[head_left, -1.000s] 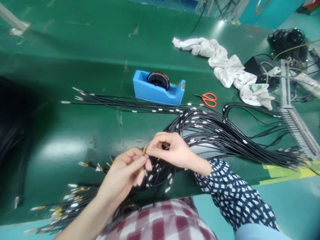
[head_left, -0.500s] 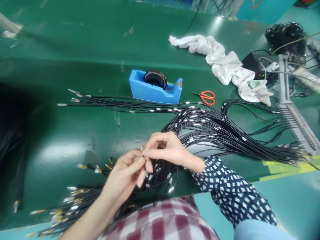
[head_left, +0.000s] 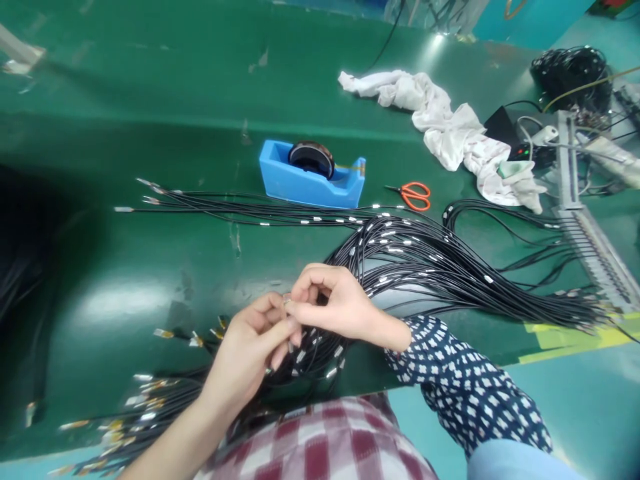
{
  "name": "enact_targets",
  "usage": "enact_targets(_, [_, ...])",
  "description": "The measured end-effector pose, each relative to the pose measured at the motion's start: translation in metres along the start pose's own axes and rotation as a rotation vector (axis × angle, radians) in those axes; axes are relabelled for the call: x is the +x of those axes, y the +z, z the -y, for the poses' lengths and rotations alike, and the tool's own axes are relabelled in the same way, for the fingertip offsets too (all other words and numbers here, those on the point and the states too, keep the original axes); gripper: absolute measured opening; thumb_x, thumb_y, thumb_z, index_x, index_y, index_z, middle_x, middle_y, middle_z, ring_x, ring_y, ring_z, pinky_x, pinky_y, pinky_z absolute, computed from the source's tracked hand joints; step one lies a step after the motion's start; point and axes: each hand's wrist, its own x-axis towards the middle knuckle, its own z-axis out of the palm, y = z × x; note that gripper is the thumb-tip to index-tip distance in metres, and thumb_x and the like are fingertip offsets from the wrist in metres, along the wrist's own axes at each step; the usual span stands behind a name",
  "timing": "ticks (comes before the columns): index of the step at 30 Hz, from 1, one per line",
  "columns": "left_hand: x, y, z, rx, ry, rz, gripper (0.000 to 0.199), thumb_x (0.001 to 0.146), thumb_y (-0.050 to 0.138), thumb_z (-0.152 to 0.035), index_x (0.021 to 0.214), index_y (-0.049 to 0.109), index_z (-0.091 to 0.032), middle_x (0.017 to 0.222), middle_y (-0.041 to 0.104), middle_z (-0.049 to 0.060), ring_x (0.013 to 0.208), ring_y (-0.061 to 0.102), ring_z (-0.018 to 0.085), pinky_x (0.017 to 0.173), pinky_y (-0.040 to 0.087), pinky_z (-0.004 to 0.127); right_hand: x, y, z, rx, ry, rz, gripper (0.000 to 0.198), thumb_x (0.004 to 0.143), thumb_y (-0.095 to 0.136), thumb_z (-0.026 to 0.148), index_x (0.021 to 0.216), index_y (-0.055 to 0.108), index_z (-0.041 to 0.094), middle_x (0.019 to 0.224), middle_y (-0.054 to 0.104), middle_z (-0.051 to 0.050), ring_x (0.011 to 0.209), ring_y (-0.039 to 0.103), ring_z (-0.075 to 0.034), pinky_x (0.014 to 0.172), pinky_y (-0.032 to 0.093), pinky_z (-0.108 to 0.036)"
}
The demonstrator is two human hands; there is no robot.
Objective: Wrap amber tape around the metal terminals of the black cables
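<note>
My left hand [head_left: 257,343] is closed in a pinch on the end of a black cable, most of it hidden behind the fingers. My right hand [head_left: 333,300] meets it from the right, thumb and forefinger pinching a small strip of amber tape [head_left: 287,300] at that cable end. Beneath and beyond both hands spreads a thick bundle of black cables [head_left: 450,267] with white labels. Left of my left hand lie several cable ends [head_left: 150,400] with white labels and amber wrapping.
A blue tape dispenser [head_left: 310,190] holds a roll of amber tape behind the cables. Beside it are orange-handled scissors [head_left: 414,195]. A crumpled white cloth [head_left: 450,133] stretches toward a slotted metal rack [head_left: 600,257] at the right. Dark cables [head_left: 25,247] hang at the left edge.
My fingers have shifted slightly around the cable end, and my left thumb has moved up and right toward my right hand. The small piece between them is now more covered.
</note>
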Motion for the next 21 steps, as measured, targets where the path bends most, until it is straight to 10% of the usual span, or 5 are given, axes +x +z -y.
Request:
enact_targets(8, [-0.006,-0.002,-0.002,-0.024,-0.004,0.015,0.032,0.073,0.079,-0.032,0.062,0.056,-0.014,0.06,0.072,0.001,0.028,0.045,0.0,0.038,0.027,0.013,0.0,-0.006,0.006,0.009,-0.122,0.092,0.014,0.081,0.07,0.027,0.08,0.067,0.013,0.079,0.058,0.0,0.061,0.053,-0.007,0.056,0.045,-0.019])
enact_targets(21, [-0.006,-0.001,-0.004,-0.05,-0.014,0.153,0.02,0.079,0.074,-0.033,0.073,0.069,-0.015,0.065,0.074,0.003,0.027,0.044,0.0,0.035,0.019,0.014,0.012,-0.015,-0.003,0.284,0.122,0.267,0.025,0.073,0.079,0.034,0.08,0.068,0.013,0.075,0.059,0.001,0.059,0.049,-0.006,0.053,0.04,-0.019])
